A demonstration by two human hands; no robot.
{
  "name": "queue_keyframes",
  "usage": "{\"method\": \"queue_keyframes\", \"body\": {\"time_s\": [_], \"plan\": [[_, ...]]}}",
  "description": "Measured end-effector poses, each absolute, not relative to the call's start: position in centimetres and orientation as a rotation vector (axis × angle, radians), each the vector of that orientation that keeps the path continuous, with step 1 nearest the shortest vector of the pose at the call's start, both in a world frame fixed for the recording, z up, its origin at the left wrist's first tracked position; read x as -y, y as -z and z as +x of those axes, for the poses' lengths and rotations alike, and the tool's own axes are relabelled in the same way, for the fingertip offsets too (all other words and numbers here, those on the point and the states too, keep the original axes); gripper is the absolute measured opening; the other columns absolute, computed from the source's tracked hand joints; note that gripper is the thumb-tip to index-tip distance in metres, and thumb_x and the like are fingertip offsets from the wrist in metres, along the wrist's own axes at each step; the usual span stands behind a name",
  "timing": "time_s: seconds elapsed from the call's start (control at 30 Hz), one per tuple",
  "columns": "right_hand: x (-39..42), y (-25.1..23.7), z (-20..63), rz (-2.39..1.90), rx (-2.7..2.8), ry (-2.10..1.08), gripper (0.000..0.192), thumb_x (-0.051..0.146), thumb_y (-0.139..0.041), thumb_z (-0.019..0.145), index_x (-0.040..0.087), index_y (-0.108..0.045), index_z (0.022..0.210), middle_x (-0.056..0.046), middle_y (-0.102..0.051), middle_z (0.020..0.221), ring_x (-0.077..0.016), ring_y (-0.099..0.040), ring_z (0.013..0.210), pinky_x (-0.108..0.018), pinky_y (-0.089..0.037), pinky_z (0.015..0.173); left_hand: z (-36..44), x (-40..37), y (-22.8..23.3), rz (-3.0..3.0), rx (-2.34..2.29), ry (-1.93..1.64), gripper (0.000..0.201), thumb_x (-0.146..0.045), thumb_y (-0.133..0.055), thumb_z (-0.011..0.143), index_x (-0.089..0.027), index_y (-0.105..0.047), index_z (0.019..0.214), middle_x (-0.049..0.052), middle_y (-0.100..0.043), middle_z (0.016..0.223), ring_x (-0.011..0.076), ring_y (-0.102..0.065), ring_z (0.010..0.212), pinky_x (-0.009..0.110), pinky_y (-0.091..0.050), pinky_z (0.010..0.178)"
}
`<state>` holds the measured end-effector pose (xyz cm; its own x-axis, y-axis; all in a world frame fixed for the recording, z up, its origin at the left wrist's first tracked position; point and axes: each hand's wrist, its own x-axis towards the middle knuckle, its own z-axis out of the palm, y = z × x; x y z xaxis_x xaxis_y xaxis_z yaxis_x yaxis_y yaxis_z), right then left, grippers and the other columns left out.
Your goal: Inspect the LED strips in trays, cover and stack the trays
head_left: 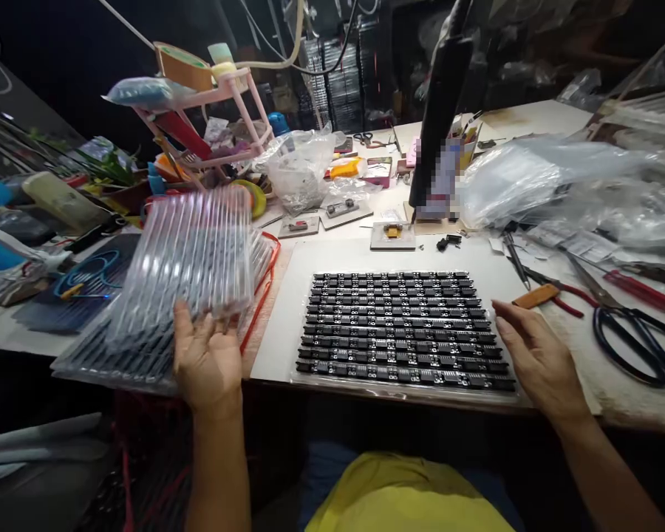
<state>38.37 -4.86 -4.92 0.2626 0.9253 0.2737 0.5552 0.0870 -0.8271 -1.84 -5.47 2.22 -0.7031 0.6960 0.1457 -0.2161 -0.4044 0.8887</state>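
Note:
My left hand [207, 355] holds up a bundle of clear plastic tubes [191, 258], tilted over a stack of more clear tubes [116, 355] at the left of the table. My right hand [537, 358] rests open at the right edge of a flat block of black chip rows [402, 329] lying on a white board [293, 318]. The fingers of that hand touch nothing that I can make out.
Black-handled scissors [637, 343], red-handled cutters [559, 295] and a wooden-handled tool [535, 296] lie to the right. Plastic bags [559, 185] pile at the back right. A dark stand [440, 111] rises behind the board. A pink rack [222, 111] stands at the back left.

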Motion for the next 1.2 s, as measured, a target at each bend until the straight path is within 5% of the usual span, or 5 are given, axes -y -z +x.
{"method": "queue_keyframes", "body": {"time_s": [0.37,0.63,0.9,1.07,1.2], "plan": [[5.6,4.4,38.3,-1.702,1.468,-0.491,0.036,0.048,-0.046,0.089,0.026,-0.062,0.113,-0.005,-0.063,0.118,-0.0277,-0.056,0.114,-0.046,-0.043,0.102,-0.1,7.0,1.2,1.376,-1.603,-1.409,0.045,-0.039,-0.057,0.084,-0.025,-0.056,0.127,0.006,-0.048,0.141,0.0253,-0.038,0.134,0.044,-0.029,0.113],[5.9,4.4,38.1,-1.766,1.420,-0.448,0.037,0.047,-0.048,0.089,0.025,-0.064,0.113,-0.006,-0.065,0.115,-0.0275,-0.058,0.111,-0.045,-0.049,0.093,1.5,7.2,3.7,1.949,-1.819,-0.675,0.067,-0.049,-0.036,0.093,-0.022,-0.013,0.149,0.008,-0.020,0.155,0.0214,-0.010,0.144,0.049,-0.010,0.117],[5.7,4.8,38.2,-1.738,1.396,-0.434,0.038,0.047,-0.050,0.088,0.022,-0.066,0.111,-0.008,-0.066,0.112,-0.0250,-0.061,0.105,-0.032,-0.055,0.071,1.4,7.1,3.7,1.818,-1.830,-0.840,0.060,-0.050,-0.040,0.091,-0.023,-0.032,0.144,0.008,-0.038,0.149,0.0222,-0.029,0.139,0.047,-0.017,0.117],[5.6,4.9,38.2,-1.637,1.378,-0.488,0.036,0.045,-0.054,0.087,0.019,-0.066,0.109,-0.009,-0.068,0.109,-0.0231,-0.062,0.104,-0.038,-0.050,0.092,1.1,6.6,3.2,1.542,-1.873,-1.049,0.055,-0.058,-0.047,0.085,-0.021,-0.054,0.126,0.009,-0.059,0.129,0.0256,-0.050,0.124,0.044,-0.035,0.108],[5.0,4.6,38.5,-1.638,1.374,-0.499,0.035,0.042,-0.052,0.089,0.017,-0.066,0.108,-0.009,-0.069,0.105,-0.0221,-0.064,0.099,-0.036,-0.052,0.088,0.5,4.7,2.4,1.407,-1.980,-1.059,0.055,-0.064,-0.049,0.079,-0.021,-0.062,0.111,0.008,-0.069,0.107,0.0284,-0.060,0.109,0.046,-0.043,0.100]]}}
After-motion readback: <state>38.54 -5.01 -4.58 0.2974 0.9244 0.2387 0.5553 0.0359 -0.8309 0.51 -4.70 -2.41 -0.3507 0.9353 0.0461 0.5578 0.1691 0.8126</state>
